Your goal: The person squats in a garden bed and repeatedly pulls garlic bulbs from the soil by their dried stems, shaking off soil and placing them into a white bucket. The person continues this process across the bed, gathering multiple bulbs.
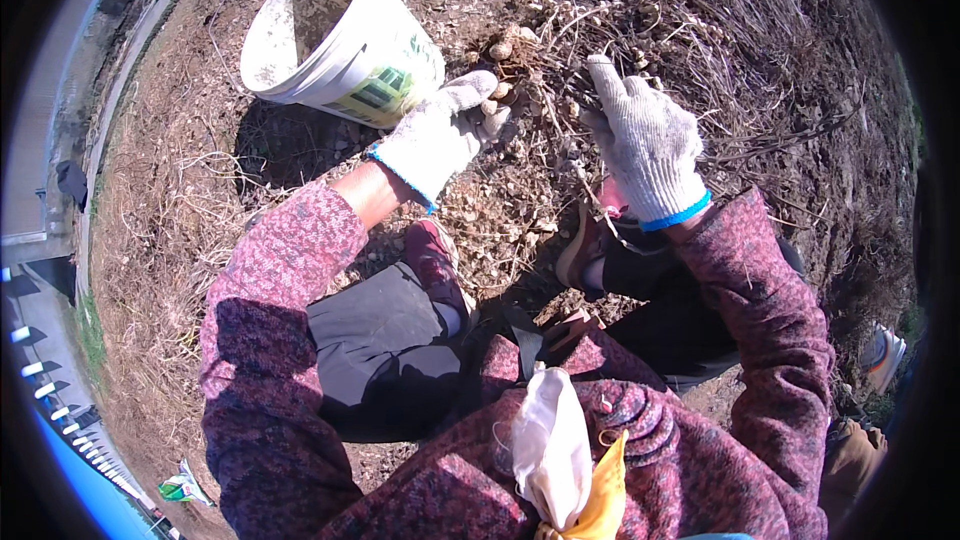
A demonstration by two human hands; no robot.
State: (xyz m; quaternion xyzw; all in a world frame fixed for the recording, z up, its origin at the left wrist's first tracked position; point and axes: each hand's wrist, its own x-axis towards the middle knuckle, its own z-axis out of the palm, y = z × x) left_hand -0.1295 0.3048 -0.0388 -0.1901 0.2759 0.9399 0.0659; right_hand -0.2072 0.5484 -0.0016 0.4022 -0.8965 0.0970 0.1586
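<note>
My left hand, in a white knit glove with blue trim, is closed on a few peanuts between thumb and fingers. The peanuts hang at the tangled roots of a dried peanut plant. My right hand, gloved alike, is at the plant's other side, one finger stretched forward. Its other fingers curl around dry stems, partly hidden under the hand. More peanuts show among the roots just ahead. A white bucket with a green printed side stands tilted beyond my left hand, soil-stained inside.
A heap of dried plants spreads at the far right. Dry soil with straw lies on the left. My shoes and knees are close below the hands. A green-white wrapper lies at the lower left, a pale object at the right edge.
</note>
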